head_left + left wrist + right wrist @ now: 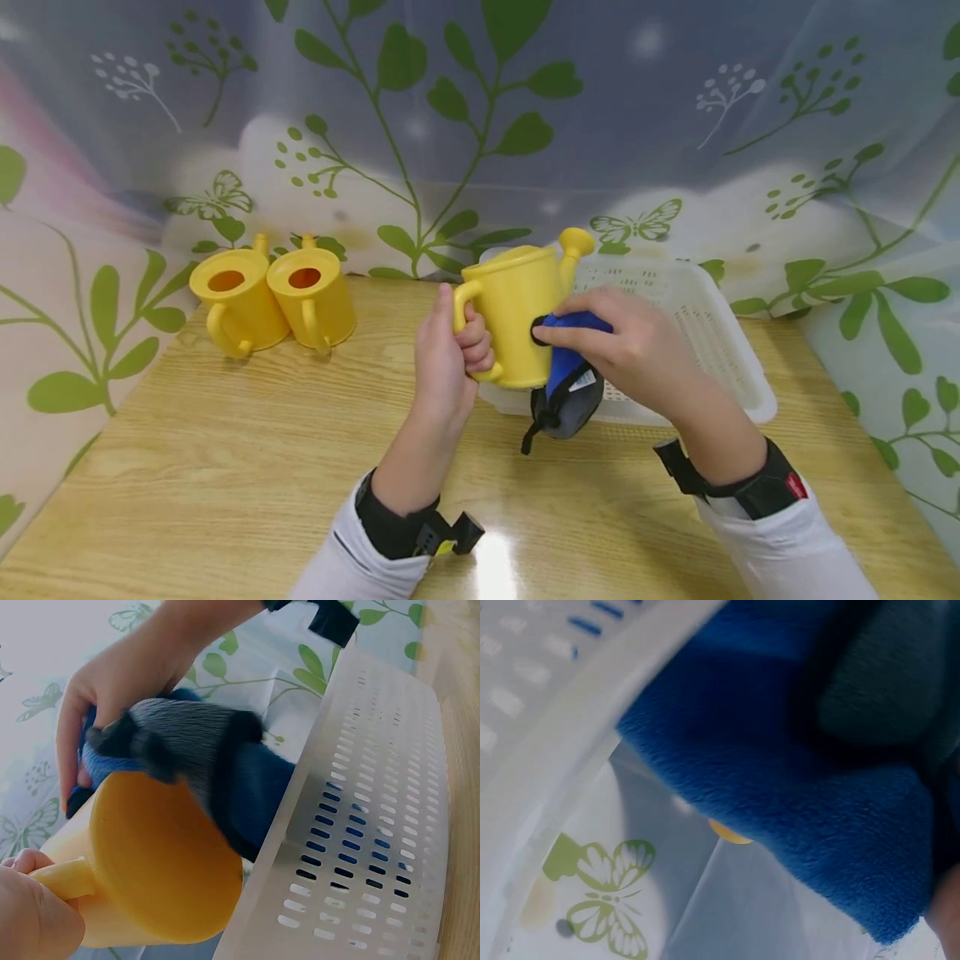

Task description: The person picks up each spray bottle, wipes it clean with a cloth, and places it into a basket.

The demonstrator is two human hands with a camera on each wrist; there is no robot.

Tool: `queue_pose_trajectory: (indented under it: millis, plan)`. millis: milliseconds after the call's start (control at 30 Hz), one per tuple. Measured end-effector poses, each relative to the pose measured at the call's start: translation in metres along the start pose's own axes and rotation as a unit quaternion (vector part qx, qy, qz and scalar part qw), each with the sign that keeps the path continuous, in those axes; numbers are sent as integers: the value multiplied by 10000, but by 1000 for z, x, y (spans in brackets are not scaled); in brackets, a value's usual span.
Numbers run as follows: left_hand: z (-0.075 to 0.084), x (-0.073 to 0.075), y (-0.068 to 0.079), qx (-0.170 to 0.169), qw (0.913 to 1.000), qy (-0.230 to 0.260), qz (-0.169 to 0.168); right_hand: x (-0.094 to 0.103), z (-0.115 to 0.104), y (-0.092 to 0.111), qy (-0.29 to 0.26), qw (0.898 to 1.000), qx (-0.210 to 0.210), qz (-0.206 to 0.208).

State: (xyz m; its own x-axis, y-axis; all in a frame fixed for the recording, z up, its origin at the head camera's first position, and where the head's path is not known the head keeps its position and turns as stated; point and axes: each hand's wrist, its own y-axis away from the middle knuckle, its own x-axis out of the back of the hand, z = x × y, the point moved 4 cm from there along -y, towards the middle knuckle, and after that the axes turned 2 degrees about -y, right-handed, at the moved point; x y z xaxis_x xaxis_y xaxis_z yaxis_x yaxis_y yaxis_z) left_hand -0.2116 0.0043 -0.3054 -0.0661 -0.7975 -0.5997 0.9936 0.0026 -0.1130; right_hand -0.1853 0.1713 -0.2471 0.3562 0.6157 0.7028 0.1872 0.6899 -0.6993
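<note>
My left hand [447, 346] grips the handle of a yellow watering can [517, 317], its spout pointing to the upper right. In the left wrist view the round base of the watering can [169, 859] faces the camera. A blue and grey cloth [568, 367] with dark edging is pinched in my right hand [637, 346], pressed against the can's side. The cloth [765, 742] fills much of the right wrist view, hanging at the basket's rim. Both the can and the cloth are held up over the near left part of a white perforated basket [738, 342].
Two more yellow watering cans, one [240, 300] beside the other [311, 296], stand upright at the back left of the wooden table [262, 467]. A leaf-patterned curtain [450, 108] rises behind the table and along its sides.
</note>
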Motion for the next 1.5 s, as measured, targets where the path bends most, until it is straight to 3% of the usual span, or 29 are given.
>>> queue_pose_trajectory:
  millis: [233,500,800,1100,1500]
  plan:
    - [-3,-2,3,3,9997,-187,-150,1,18,-5,36,9965,25,834]
    - [-6,-6,4,112,9994,-197,-266,2,34,-4,-32,9887,-639,1356]
    - [-4,-3,1,135,9998,-17,-142,1,33,-1,-332,9933,-176,1096]
    - [0,0,-1,104,9997,120,209,-3,25,12,-702,9947,261,702]
    - [4,4,-1,9,9991,293,319,-6,17,32,-1057,9900,623,697]
